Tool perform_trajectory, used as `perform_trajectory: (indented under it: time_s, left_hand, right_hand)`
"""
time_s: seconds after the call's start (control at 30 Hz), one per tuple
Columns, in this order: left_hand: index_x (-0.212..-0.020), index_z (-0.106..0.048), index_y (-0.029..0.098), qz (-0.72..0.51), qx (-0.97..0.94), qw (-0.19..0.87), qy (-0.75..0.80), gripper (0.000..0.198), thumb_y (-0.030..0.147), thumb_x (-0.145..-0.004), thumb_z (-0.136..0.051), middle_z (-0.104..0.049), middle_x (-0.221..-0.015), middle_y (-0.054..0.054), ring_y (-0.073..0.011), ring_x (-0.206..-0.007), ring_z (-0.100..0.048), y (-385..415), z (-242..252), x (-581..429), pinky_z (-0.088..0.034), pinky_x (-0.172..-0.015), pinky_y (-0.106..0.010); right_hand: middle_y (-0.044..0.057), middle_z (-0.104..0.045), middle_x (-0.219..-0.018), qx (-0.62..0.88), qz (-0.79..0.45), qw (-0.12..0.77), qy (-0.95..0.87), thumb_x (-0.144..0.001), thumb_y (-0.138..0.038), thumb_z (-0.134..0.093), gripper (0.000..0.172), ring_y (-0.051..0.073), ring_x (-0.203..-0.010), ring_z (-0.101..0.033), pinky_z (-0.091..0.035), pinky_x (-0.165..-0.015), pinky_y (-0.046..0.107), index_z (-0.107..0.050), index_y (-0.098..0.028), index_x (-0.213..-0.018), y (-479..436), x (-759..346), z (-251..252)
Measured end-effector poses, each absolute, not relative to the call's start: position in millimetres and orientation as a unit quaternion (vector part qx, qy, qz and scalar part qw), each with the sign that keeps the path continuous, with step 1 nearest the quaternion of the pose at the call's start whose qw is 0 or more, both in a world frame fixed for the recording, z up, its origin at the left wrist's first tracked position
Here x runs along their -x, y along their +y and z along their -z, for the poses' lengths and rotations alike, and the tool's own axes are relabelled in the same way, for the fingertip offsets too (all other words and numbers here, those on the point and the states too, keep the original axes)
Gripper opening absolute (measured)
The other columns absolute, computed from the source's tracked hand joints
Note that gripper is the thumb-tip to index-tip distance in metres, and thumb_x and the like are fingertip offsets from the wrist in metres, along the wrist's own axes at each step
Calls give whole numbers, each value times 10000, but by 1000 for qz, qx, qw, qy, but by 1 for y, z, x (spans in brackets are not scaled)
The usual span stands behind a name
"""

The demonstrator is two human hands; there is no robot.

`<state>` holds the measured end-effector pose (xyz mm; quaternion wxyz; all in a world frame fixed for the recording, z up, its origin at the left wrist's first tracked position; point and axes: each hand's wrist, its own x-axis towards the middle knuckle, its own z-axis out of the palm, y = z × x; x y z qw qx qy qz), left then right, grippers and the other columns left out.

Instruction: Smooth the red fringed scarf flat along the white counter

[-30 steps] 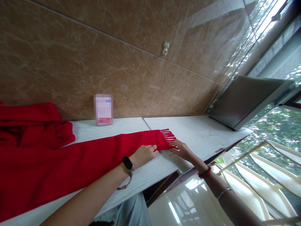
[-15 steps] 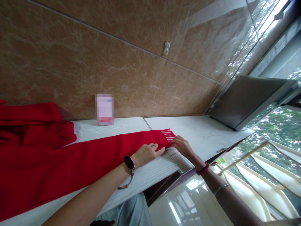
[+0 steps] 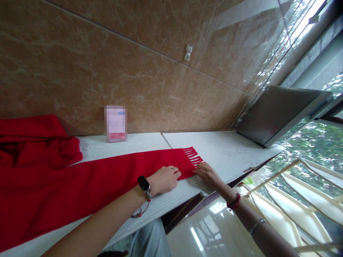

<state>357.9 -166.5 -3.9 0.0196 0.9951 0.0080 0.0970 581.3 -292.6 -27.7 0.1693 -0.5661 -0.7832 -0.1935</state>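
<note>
A long red scarf (image 3: 107, 185) lies stretched along a white wood-grain surface, its fringe (image 3: 193, 156) spread at the right end. My left hand (image 3: 164, 179), with a dark watch and a ring, rests on the scarf near that end; its fingers are curled together at the near edge, and the thumb is hidden. At the near corner of the fringed end, my right hand (image 3: 207, 175) pinches the cloth between bent fingers. Further left, the rest of the scarf is bunched into a thick heap (image 3: 40, 142).
Against the brown marbled wall stands a small blurred pink box (image 3: 116, 124). A grey box-like appliance (image 3: 278, 114) stands at the surface's far right end. White railings (image 3: 294, 210) are beyond the near edge at right. A small white figure (image 3: 188, 53) is on the wall.
My left hand has drawn back slightly to the left and its fingers have curled in. The right hand has pulled the near fringed corner toward me, spreading the end flatter.
</note>
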Motion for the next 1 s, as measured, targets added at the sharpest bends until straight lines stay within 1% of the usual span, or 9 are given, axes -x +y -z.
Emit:
perform_trajectory:
  time_s: [0.07, 0.17, 0.27, 0.37, 0.5, 0.6, 0.7, 0.8, 1.0]
  left_hand:
    - [-1023, -549, 147, -72, -997, 19, 17, 252, 250, -877, -372, -591, -1050, -105, -229, -938, -560, -166, -5, -361, -466, -756, -362]
    - [-1022, -574, 166, -58, -998, 12, 17, 264, 199, -860, -368, -608, -1035, -87, -219, -913, -579, -156, -15, -378, -476, -725, -344]
    - [-1039, -588, 201, -59, -998, 22, -19, 295, 137, -812, -410, -577, -1150, -51, -194, -1045, -524, -141, -13, -402, -439, -831, -325]
    - [-1174, -511, 269, -25, -997, 60, -51, 381, 161, -825, -401, -484, -1286, -1, -185, -1173, -419, -127, -4, -417, -381, -919, -361]
    - [-1273, -384, 379, 31, -996, 82, 30, 403, 380, -870, -364, -311, -1409, 10, -342, -1270, -237, -117, 0, -415, -273, -898, -618]
    - [-1254, -420, 377, 65, -993, 68, 75, 429, 473, -836, -410, -283, -1422, -37, -415, -1254, -217, -115, -7, -413, -211, -854, -697]
    - [-1192, -500, 320, 18, -999, 29, 41, 344, 363, -872, -379, -381, -1368, -39, -338, -1262, -251, -118, -13, -423, -233, -914, -629]
    - [-1196, -488, 315, 16, -998, 41, -46, 348, 269, -893, -325, -407, -1352, 19, -235, -1266, -281, -119, -10, -437, -275, -966, -518]
    - [-1318, -323, 350, 29, -993, 64, 97, 433, 445, -899, -267, -239, -1439, 8, -291, -1297, -211, -85, 12, -453, -204, -976, -575]
  right_hand:
    - [58, -578, -705, 563, 200, 154, -787, -870, -155, -417, 228, 162, -700, -509, -410, -645, 296, -640, -174, -830, -286, -579, 26]
    - [44, -560, -671, 563, 205, 127, -790, -887, -163, -381, 266, 145, -631, -484, -396, -597, 277, -628, -161, -789, -275, -576, 25]
    - [35, -538, -655, 565, 214, 123, -787, -901, -158, -331, 320, 130, -583, -468, -379, -542, 255, -598, -160, -725, -270, -577, 28]
    - [35, -530, -656, 568, 219, 131, -782, -902, -155, -321, 329, 126, -572, -469, -379, -535, 250, -568, -168, -686, -272, -580, 32]
    - [36, -529, -654, 578, 212, 142, -775, -909, -188, -325, 315, 130, -590, -484, -397, -560, 252, -572, -180, -715, -278, -582, 30]
    - [35, -521, -635, 589, 202, 133, -771, -914, -204, -316, 332, 129, -572, -475, -393, -544, 253, -570, -177, -702, -278, -581, 29]
    - [46, -535, -657, 599, 185, 141, -766, -910, -188, -309, 331, 131, -593, -489, -402, -545, 249, -572, -167, -711, -276, -581, 29]
    - [48, -549, -678, 608, 173, 165, -757, -896, -158, -313, 312, 130, -608, -501, -414, -553, 243, -573, -170, -725, -274, -582, 31]
    - [54, -562, -692, 606, 166, 183, -756, -831, -68, -348, 262, 138, -631, -520, -418, -559, 236, -574, -165, -741, -271, -582, 32]
